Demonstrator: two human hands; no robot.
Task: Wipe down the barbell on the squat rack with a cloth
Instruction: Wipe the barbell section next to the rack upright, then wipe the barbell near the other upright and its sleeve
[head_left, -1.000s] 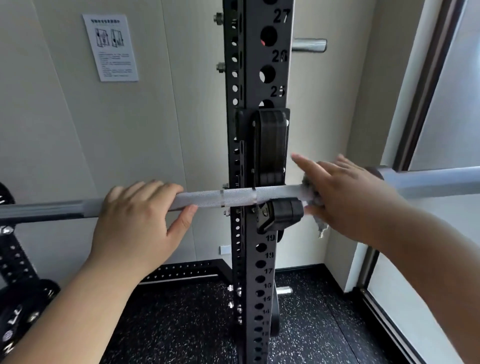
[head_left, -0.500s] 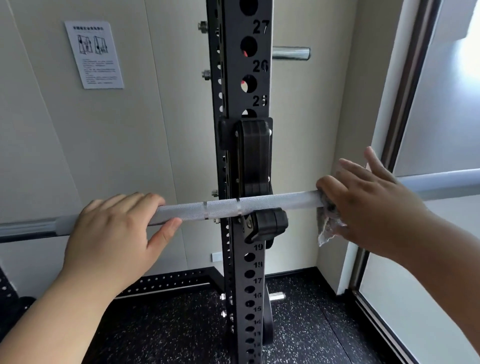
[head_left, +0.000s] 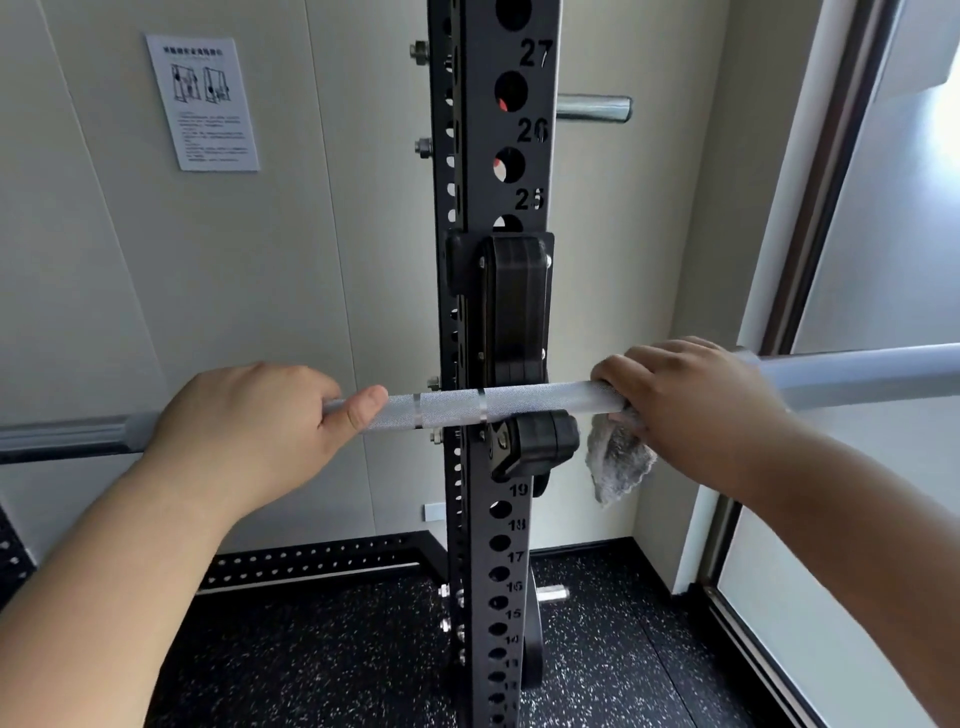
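A silver knurled barbell (head_left: 519, 402) lies level across the black J-hook (head_left: 535, 449) of the squat rack upright (head_left: 493, 545). My left hand (head_left: 254, 426) grips the bar left of the upright, thumb along its front. Just right of the hook, my right hand (head_left: 691, 410) wraps a grey cloth (head_left: 618, 457) around the bar. Part of the cloth hangs loose below my fingers. The thicker bar sleeve (head_left: 857, 376) runs off to the right.
The numbered black upright stands right in front of me, with a chrome peg (head_left: 595, 108) sticking out high on its right. A paper notice (head_left: 202, 104) hangs on the beige wall. A window frame (head_left: 810, 260) rises on the right. Below lies speckled black rubber floor (head_left: 337, 649).
My right hand went from fingers spread over the cloth to curled round the bar, sliding a little right then back toward the hook. My left hand kept its grip.
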